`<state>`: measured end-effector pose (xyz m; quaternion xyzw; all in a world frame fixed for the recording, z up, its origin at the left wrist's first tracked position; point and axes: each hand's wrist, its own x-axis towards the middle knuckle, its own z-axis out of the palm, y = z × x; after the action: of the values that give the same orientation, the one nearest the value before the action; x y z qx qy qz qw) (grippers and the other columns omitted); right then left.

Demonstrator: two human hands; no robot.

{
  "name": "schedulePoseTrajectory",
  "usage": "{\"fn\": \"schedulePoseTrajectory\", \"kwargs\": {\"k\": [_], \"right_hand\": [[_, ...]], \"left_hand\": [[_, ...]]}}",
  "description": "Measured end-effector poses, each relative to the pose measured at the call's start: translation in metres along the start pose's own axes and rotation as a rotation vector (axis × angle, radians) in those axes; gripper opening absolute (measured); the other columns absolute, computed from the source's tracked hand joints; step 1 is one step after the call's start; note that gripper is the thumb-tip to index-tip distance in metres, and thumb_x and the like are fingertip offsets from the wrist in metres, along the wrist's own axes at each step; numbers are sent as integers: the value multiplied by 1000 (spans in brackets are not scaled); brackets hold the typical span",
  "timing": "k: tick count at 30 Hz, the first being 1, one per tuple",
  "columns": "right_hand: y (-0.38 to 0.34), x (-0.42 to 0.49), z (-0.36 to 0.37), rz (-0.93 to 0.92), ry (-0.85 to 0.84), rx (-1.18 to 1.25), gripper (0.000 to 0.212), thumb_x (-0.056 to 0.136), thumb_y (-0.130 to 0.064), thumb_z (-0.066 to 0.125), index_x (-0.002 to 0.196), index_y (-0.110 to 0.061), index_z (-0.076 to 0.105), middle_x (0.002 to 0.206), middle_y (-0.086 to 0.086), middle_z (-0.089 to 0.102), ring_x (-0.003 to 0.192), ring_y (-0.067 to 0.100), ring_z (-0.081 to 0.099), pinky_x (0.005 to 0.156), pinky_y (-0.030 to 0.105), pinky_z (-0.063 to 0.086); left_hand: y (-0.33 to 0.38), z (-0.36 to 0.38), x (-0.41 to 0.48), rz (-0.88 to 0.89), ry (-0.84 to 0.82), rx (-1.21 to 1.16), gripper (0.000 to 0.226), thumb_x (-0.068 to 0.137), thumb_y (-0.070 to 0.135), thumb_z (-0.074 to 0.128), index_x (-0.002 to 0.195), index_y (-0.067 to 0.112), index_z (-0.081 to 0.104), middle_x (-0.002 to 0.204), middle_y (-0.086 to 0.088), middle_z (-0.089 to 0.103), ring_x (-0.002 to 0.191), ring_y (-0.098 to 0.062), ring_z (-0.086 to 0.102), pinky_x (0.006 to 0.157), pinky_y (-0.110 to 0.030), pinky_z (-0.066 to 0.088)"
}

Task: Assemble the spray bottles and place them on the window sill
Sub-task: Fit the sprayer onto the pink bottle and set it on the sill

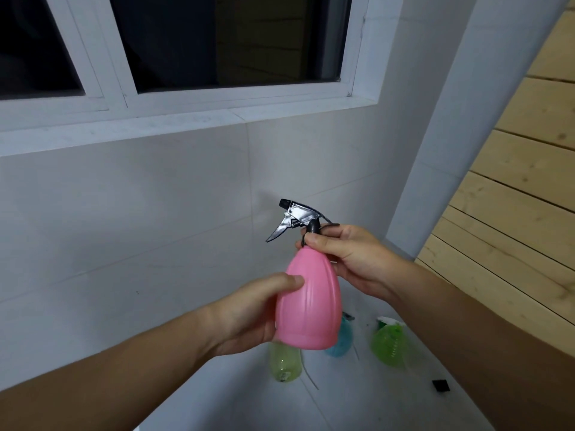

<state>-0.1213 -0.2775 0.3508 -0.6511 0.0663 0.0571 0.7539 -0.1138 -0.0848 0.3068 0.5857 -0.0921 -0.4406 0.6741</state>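
Note:
A pink spray bottle (309, 301) is held upright in front of the white wall. My left hand (249, 315) grips its lower body from the left. My right hand (351, 259) pinches the neck collar under the black trigger sprayer head (298, 217), which sits on top with its nozzle pointing left. The white window sill (155, 127) runs across the upper left, above the bottle, with nothing on it. Below on the floor lie a yellow-green bottle (284, 363), a blue bottle (342, 340) and a green bottle (390, 342), partly hidden by the pink one.
A dark window (230, 38) with a white frame stands above the sill. A wooden slatted wall (522, 194) rises at the right beyond a white corner pillar (435, 150). A small black piece (441, 385) lies on the white floor near the green bottle.

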Motion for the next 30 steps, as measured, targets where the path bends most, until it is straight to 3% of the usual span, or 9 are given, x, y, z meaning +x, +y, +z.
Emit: {"fn": "schedulePoseTrajectory", "kwargs": {"k": [2, 5, 9, 15, 22, 26, 30], "right_hand": [[-1, 0, 0, 3, -14, 4, 26, 84, -13, 71, 106, 1, 69, 99, 13, 74, 87, 21, 68, 90, 38, 55], [1, 1, 0, 6, -20, 29, 21, 85, -14, 70, 102, -2, 69, 100, 13, 74, 82, 18, 69, 84, 35, 57], [1, 2, 2, 9, -60, 72, 21, 80, -17, 72, 96, -4, 70, 99, 12, 75, 84, 19, 69, 92, 40, 54], [-1, 4, 5, -35, -48, 32, 12, 86, -10, 69, 96, -4, 72, 96, 13, 74, 87, 21, 69, 83, 34, 59], [-2, 7, 6, -69, 7, 11, 13, 85, -6, 70, 98, -5, 71, 94, 11, 74, 87, 20, 70, 80, 32, 60], [3, 8, 5, -41, -10, -18, 44, 73, -32, 77, 109, -7, 69, 103, 9, 74, 91, 17, 72, 81, 33, 58], [6, 12, 4, -30, 61, -160, 57, 71, -62, 70, 113, -24, 68, 112, 1, 75, 107, 19, 70, 98, 49, 52]], "left_hand": [[1, -3, 2, 32, 99, 117, 80, 63, 49, 86, 134, 18, 65, 129, -16, 73, 121, -36, 69, 103, -59, 54], [2, -2, 4, 66, 145, 175, 83, 60, 56, 87, 132, 20, 66, 123, -9, 77, 112, -25, 74, 98, -48, 58], [0, -3, 4, 72, 86, 67, 80, 71, 42, 83, 140, 10, 56, 134, -25, 68, 126, -43, 65, 110, -59, 49], [1, -4, 3, 120, 89, 164, 59, 82, 35, 78, 136, 17, 62, 126, -19, 74, 117, -40, 71, 108, -60, 50], [5, -4, 8, 184, 193, 269, 75, 65, 49, 89, 133, 30, 64, 122, -3, 76, 113, -27, 73, 98, -51, 60], [12, -10, 9, 221, 265, 282, 79, 63, 46, 91, 134, 35, 59, 125, 2, 72, 114, -21, 70, 93, -41, 63], [41, -19, 16, 328, 348, 224, 89, 58, 51, 90, 139, 35, 55, 127, 1, 72, 114, -23, 71, 88, -40, 62]]}}
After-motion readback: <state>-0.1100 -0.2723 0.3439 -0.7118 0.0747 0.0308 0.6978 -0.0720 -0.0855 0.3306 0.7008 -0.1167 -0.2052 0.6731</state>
